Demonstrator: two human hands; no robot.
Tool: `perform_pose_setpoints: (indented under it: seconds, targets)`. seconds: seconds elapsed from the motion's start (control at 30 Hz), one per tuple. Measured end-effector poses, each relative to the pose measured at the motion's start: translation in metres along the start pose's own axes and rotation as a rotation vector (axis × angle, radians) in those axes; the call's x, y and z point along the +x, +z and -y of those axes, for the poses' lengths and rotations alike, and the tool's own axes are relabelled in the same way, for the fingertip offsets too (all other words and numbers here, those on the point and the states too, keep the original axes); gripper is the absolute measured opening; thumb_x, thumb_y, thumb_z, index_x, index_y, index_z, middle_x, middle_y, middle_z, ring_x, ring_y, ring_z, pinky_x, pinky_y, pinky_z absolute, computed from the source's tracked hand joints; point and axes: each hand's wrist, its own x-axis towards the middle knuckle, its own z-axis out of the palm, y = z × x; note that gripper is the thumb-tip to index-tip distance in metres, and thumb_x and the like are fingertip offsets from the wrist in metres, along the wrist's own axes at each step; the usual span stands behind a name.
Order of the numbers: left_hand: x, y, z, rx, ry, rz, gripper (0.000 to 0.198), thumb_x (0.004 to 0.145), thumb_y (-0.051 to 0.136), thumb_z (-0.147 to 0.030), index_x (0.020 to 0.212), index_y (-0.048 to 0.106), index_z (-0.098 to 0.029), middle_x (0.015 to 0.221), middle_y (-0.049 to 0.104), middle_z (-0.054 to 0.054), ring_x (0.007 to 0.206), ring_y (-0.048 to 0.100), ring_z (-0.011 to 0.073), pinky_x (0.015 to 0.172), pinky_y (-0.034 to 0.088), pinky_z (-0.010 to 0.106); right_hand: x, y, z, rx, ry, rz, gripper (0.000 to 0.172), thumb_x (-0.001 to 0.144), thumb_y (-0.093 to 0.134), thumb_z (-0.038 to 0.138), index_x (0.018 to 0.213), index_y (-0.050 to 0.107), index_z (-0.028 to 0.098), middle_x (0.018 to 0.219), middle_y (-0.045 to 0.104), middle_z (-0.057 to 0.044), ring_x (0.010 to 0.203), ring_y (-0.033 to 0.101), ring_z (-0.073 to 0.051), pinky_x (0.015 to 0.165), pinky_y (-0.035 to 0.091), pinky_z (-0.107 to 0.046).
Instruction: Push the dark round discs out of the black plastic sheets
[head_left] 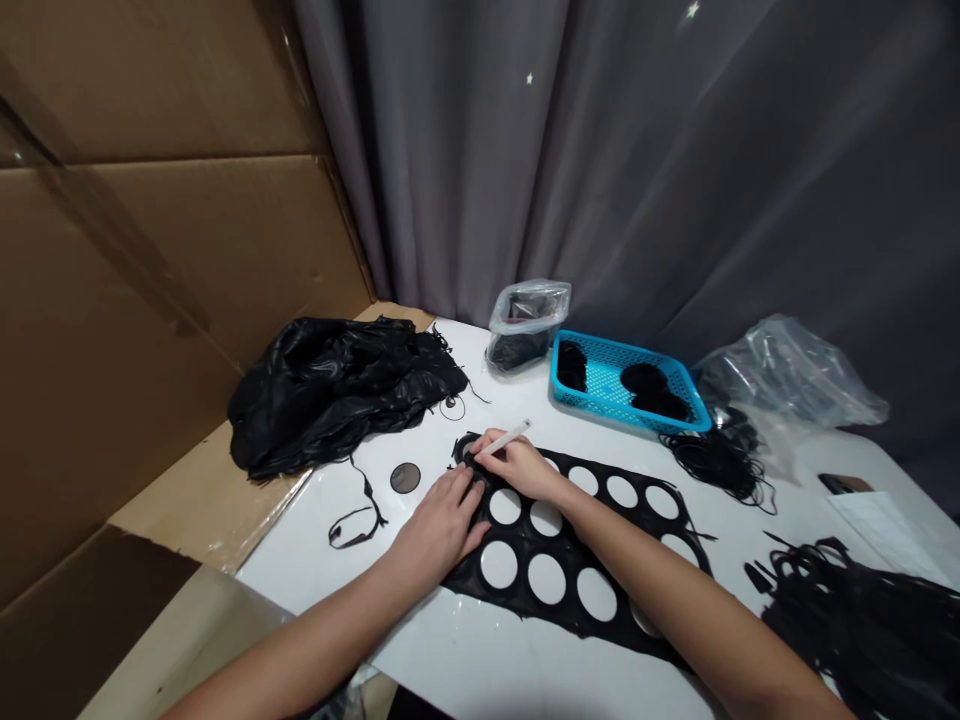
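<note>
A black sheet point(525, 545) with rows of round holes lies on the white table. At its far left corner my right hand point(514, 462) grips a white pen-like tool point(510, 436), its lower end hidden by the fingers. Beside it my left hand point(448, 520) rests palm down on the sheet's left edge, fingers stretched out. A small ring-shaped part point(466, 450) shows just at the fingertips of my right hand. Left of the sheet lies a dark round disc point(406, 478) on the table.
Crumpled black material point(337, 390) is piled at the left, by a cardboard box point(172, 250). Behind the sheet stand a clear bag point(525, 325) and a blue basket point(600, 402) with black discs. Black strips point(847, 620) and a black coil point(716, 465) lie at the right.
</note>
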Motion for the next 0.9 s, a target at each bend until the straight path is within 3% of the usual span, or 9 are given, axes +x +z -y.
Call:
perform_pose_setpoints:
  seconds: [0.43, 0.67, 0.73, 0.83, 0.9]
  targets:
    - [-0.001, 0.003, 0.001, -0.043, -0.014, -0.015, 0.04, 0.097, 0.053, -0.038, 0.132, 0.053, -0.018, 0.137, 0.056, 0.018, 0.13, 0.053, 0.0334, 0.106, 0.046, 0.051, 0.004, 0.0, 0.002, -0.078, -0.019, 0.005, 0.006, 0.088, 0.058, 0.019, 0.082, 0.06, 0.02, 0.096, 0.068, -0.003, 0.09, 0.063, -0.019, 0.085, 0.048, -0.033]
    - [0.001, 0.007, 0.0, -0.011, -0.005, -0.01, 0.04, 0.091, 0.061, -0.031, 0.126, 0.056, -0.015, 0.134, 0.056, 0.02, 0.131, 0.052, 0.0366, 0.107, 0.046, 0.052, -0.007, 0.024, 0.002, -0.543, -0.214, 0.006, 0.012, 0.094, 0.047, 0.013, 0.092, 0.056, 0.02, 0.097, 0.063, -0.01, 0.093, 0.056, -0.024, 0.086, 0.045, -0.037]
    - [0.002, 0.006, 0.001, -0.017, -0.007, 0.001, 0.037, 0.089, 0.063, -0.029, 0.122, 0.059, -0.013, 0.131, 0.057, 0.021, 0.13, 0.052, 0.0376, 0.106, 0.046, 0.052, -0.002, 0.016, 0.0, -0.595, -0.169, -0.087, 0.013, 0.093, 0.046, 0.011, 0.089, 0.054, 0.02, 0.093, 0.063, -0.01, 0.089, 0.055, -0.025, 0.083, 0.045, -0.037]
    - [0.005, -0.001, 0.003, -0.064, -0.017, 0.014, 0.039, 0.091, 0.062, -0.032, 0.125, 0.058, -0.015, 0.13, 0.058, 0.019, 0.13, 0.052, 0.0364, 0.104, 0.048, 0.052, 0.008, -0.016, -0.003, -0.533, -0.033, -0.354, 0.018, 0.096, 0.039, 0.016, 0.084, 0.05, 0.022, 0.084, 0.062, -0.008, 0.079, 0.055, -0.023, 0.076, 0.044, -0.034]
    - [0.004, -0.01, 0.005, -0.1, -0.008, 0.027, 0.038, 0.092, 0.061, -0.033, 0.127, 0.057, -0.018, 0.132, 0.057, 0.017, 0.129, 0.053, 0.0341, 0.104, 0.048, 0.051, 0.01, -0.035, -0.001, -0.464, -0.01, -0.464, 0.018, 0.098, 0.036, 0.022, 0.086, 0.05, 0.022, 0.085, 0.062, -0.007, 0.075, 0.055, -0.021, 0.072, 0.043, -0.032]
